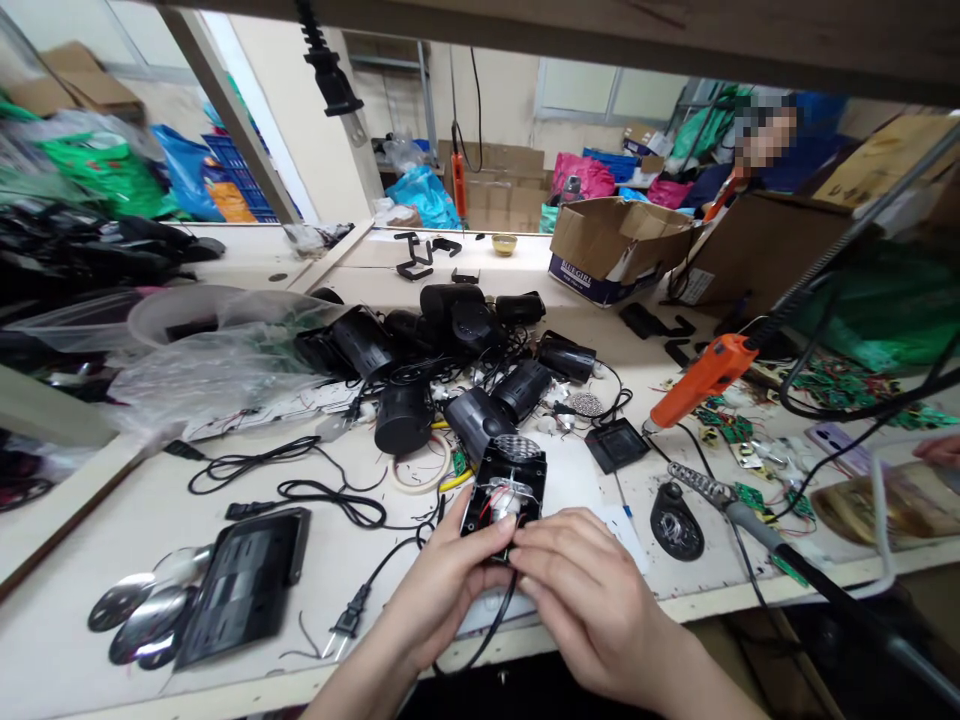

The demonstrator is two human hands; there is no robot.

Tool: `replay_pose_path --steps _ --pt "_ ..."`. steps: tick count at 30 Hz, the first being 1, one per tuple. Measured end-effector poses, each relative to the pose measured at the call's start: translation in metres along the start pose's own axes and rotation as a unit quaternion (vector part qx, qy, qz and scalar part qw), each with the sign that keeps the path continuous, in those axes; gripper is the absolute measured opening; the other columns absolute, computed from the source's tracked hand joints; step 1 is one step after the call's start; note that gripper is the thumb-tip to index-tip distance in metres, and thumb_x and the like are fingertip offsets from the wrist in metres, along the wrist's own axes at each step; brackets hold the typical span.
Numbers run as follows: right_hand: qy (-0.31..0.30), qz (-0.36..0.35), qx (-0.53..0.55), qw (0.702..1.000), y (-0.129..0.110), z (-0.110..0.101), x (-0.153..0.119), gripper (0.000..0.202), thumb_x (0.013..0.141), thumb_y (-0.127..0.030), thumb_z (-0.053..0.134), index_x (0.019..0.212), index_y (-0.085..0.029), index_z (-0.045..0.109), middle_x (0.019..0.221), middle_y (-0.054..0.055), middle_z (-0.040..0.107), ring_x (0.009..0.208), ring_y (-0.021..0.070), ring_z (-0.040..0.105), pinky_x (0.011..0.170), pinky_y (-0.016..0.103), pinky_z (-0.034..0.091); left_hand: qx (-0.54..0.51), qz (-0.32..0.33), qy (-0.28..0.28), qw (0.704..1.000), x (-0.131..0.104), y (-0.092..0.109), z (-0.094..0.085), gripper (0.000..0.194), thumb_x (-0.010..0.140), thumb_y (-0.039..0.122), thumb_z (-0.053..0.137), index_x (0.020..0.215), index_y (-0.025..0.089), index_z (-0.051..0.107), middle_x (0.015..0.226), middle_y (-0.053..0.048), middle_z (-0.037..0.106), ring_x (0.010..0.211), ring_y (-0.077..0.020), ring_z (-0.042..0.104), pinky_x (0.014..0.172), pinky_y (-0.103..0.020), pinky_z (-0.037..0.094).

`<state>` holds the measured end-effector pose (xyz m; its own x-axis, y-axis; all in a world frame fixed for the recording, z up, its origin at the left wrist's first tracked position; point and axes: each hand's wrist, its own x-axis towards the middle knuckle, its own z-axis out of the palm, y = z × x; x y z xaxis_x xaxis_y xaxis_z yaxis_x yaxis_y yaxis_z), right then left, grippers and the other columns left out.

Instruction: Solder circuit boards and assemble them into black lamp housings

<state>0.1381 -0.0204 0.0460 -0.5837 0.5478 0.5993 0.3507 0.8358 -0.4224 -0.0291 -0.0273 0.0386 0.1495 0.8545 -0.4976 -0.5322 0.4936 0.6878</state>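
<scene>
An opened black device housing (531,478) with a silvery part and red wires inside is held near the table's front edge. My left hand (457,570) wraps round its left side, thumb over the lower part. My right hand (592,590) has its fingers pressed together at the housing's lower right, by a black cable (499,625) that hangs down in a loop. Whatever lies between the right fingertips is partly hidden. Just beyond the housing are several black cylindrical casings (480,420) and a white tape ring (420,470).
Left are a black panel (244,580), shiny discs (150,620), a plug (349,615) and coiled cables (330,500). An orange electric screwdriver (701,380) hangs at right, above green circuit boards (735,425), with a soldering iron (757,525) nearby. Another person's hand (941,450) shows far right.
</scene>
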Motion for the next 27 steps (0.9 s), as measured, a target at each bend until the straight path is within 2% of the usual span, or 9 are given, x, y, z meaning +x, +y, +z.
replay_pose_path --steps 2,5,9,13,16,20,23,25,27 --pt "0.018 0.014 -0.016 1.000 0.0024 -0.0023 -0.0001 0.025 0.090 -0.010 0.055 0.114 -0.011 0.062 0.103 0.013 0.069 0.094 0.0228 0.060 0.082 0.039 0.054 0.003 0.001 -0.005 1.000 -0.0005 0.0006 0.0003 0.050 0.071 0.027 0.081 0.116 0.019 0.062 0.095 -0.007 0.070 0.083 -0.0196 0.065 0.069 -0.030 0.055" --pt "0.007 0.020 -0.039 0.999 0.0044 -0.0035 0.0002 0.026 0.092 -0.017 0.056 0.116 -0.010 0.063 0.102 0.013 0.067 0.094 0.0237 0.058 0.081 0.039 0.053 -0.009 0.000 -0.013 1.000 0.0002 0.0017 0.0006 0.046 0.074 0.027 0.079 0.116 0.019 0.063 0.099 -0.008 0.070 0.085 -0.0206 0.065 0.068 -0.030 0.056" --pt "-0.029 0.015 -0.057 0.998 0.0033 -0.0016 0.0007 0.022 0.095 -0.023 0.053 0.112 -0.013 0.065 0.100 0.012 0.066 0.088 0.0221 0.056 0.077 0.037 0.051 -0.029 -0.007 -0.013 0.999 0.0020 0.0010 0.0002 0.042 0.073 0.025 0.079 0.112 0.017 0.065 0.098 -0.009 0.069 0.078 -0.0175 0.063 0.060 -0.025 0.053" --pt "-0.094 0.021 -0.120 0.988 0.0027 0.0013 0.0024 0.026 0.098 -0.032 0.049 0.107 -0.014 0.066 0.092 0.011 0.064 0.082 0.0232 0.053 0.070 0.037 0.049 -0.022 -0.007 -0.004 1.000 0.0018 -0.0017 0.0006 0.045 0.072 0.026 0.080 0.113 0.018 0.063 0.102 -0.008 0.069 0.078 -0.0168 0.063 0.058 -0.024 0.053" --pt "-0.117 0.040 -0.122 0.985 0.0036 0.0021 0.0045 0.028 0.099 -0.033 0.046 0.102 -0.013 0.065 0.088 0.010 0.061 0.079 0.0228 0.050 0.065 0.035 0.047 -0.006 -0.001 -0.006 1.000 0.0004 -0.0028 0.0009 0.045 0.074 0.027 0.078 0.115 0.019 0.062 0.103 -0.008 0.069 0.078 -0.0170 0.064 0.057 -0.024 0.053" --pt "-0.109 0.024 -0.138 0.984 0.0042 0.0032 0.0053 0.029 0.099 -0.030 0.044 0.110 -0.012 0.064 0.087 0.010 0.060 0.078 0.0225 0.049 0.063 0.033 0.046 0.002 0.009 -0.006 1.000 0.0002 -0.0023 0.0015 0.048 0.076 0.028 0.077 0.120 0.020 0.060 0.106 -0.008 0.068 0.086 -0.0201 0.065 0.063 -0.027 0.056" --pt "-0.091 0.019 -0.161 0.983 0.0035 0.0048 0.0040 0.026 0.098 -0.026 0.045 0.103 -0.012 0.066 0.083 0.011 0.059 0.075 0.0225 0.049 0.060 0.033 0.045 -0.001 0.003 -0.006 1.000 0.0009 -0.0024 0.0021 0.050 0.075 0.028 0.078 0.120 0.020 0.059 0.106 -0.008 0.068 0.085 -0.0198 0.066 0.065 -0.028 0.056" --pt "-0.070 0.033 -0.130 0.988 0.0033 0.0040 0.0030 0.022 0.097 -0.022 0.046 0.099 -0.012 0.066 0.084 0.011 0.059 0.076 0.0218 0.052 0.062 0.032 0.047 -0.005 0.000 -0.009 1.000 0.0008 -0.0031 0.0018 0.045 0.074 0.029 0.079 0.114 0.019 0.061 0.105 -0.008 0.068 0.081 -0.0176 0.064 0.065 -0.027 0.055" --pt "-0.051 0.029 -0.090 0.994 0.0033 0.0014 0.0020 0.020 0.096 -0.018 0.047 0.103 -0.013 0.066 0.088 0.011 0.062 0.078 0.0206 0.055 0.065 0.032 0.049 -0.007 0.002 -0.014 1.000 0.0004 -0.0038 0.0007 0.041 0.074 0.030 0.079 0.109 0.018 0.062 0.104 -0.008 0.068 0.078 -0.0161 0.063 0.064 -0.027 0.055"
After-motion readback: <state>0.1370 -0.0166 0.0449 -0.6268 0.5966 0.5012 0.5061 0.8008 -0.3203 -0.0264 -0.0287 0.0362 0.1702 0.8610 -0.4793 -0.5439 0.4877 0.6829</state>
